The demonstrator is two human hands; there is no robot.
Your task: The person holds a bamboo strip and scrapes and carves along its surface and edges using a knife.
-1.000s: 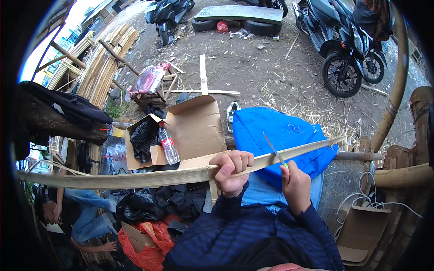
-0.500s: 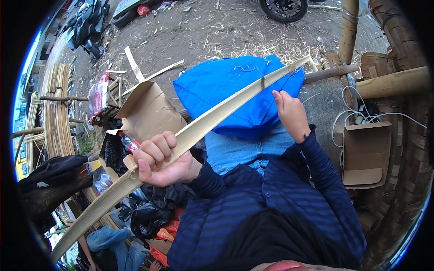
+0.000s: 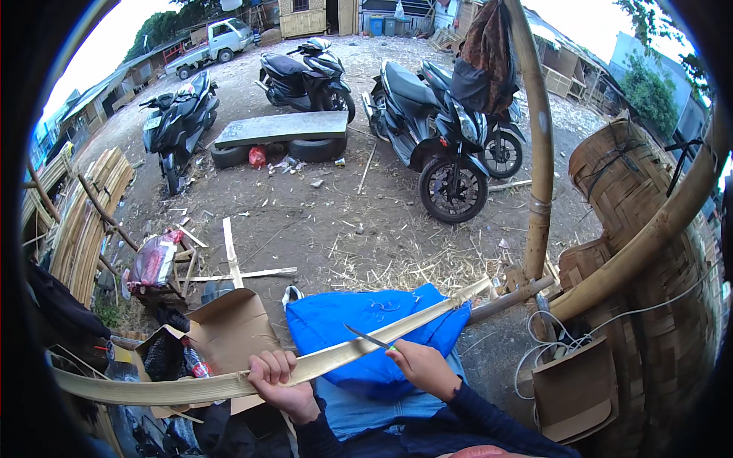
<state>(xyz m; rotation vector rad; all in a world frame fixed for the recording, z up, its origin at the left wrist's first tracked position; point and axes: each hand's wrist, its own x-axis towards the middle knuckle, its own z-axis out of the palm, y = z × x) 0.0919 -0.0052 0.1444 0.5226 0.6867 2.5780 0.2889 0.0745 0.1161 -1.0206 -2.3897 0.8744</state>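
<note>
A long, pale split bamboo strip (image 3: 328, 362) slants across in front of me, low on the left and rising to the right. My left hand (image 3: 279, 383) is wrapped round it left of its middle. In my right hand (image 3: 424, 368) is a knife (image 3: 368, 337), its thin dark blade pointing up and left across the strip; a bit of green handle shows by the thumb. Whether the blade touches the bamboo I cannot tell. Beneath the strip, a blue cloth (image 3: 317, 319) covers my lap, with thin shavings on it near the strip's right end.
An open cardboard box (image 3: 233, 328) stands left of my lap, and a smaller carton (image 3: 576, 393) is at the right beside white cable (image 3: 527, 359). A bamboo post (image 3: 540, 168) rises at right. Bamboo slats (image 3: 88, 229) are stacked left; several motorbikes (image 3: 412, 114) stand beyond.
The view has tilted up, bringing the yard and motorbikes in. The right hand has turned, so the knife now shows across the strip. The left hand keeps its hold on the bamboo.
</note>
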